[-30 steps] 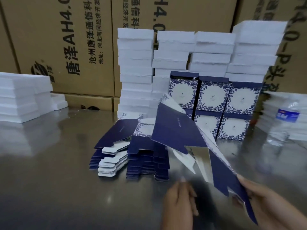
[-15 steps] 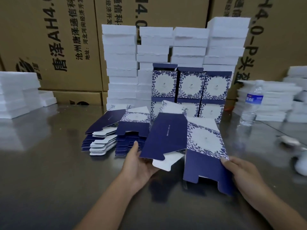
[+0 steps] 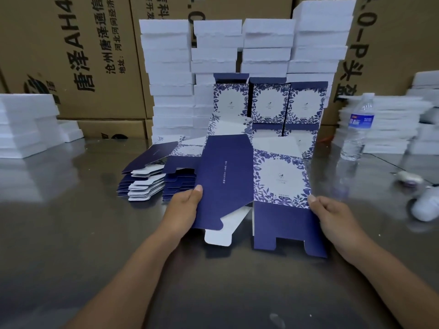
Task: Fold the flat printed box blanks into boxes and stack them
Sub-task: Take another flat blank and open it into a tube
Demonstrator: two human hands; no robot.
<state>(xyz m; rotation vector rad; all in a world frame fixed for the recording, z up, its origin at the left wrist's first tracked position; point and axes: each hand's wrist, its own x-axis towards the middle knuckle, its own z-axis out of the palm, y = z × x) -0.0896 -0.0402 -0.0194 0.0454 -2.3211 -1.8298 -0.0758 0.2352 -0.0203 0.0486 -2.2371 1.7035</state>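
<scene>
The box blank (image 3: 237, 181) is held between the two hands, over the shiny metal table (image 3: 71, 245). It is half opened, with a plain navy panel on the left and a white panel with a blue leaf border on the right, meeting at a crease. The left hand (image 3: 183, 210) pinches the navy panel's outer edge, thumb on top. The right hand (image 3: 332, 214) pinches the leafy panel's outer edge the same way.

The step looks to be squaring the sleeve. It should go best if both hands ease their edges toward each other so the scored creases give evenly. The grip should stay off the near flaps, which need to swing free.

The card is thin, smooth and matte, and white inside. A rounded tab and a notched navy flap point toward the person. Beyond the left hand lies the pile of flat blanks (image 3: 147, 181), fanned out. Beyond the blank, the finished boxes (image 3: 268, 103) stand two high against chalky white foam slabs (image 3: 166, 67). Past the right hand is a clear water bottle (image 3: 358, 129), and brown cartons (image 3: 71, 55) wall the back.
</scene>
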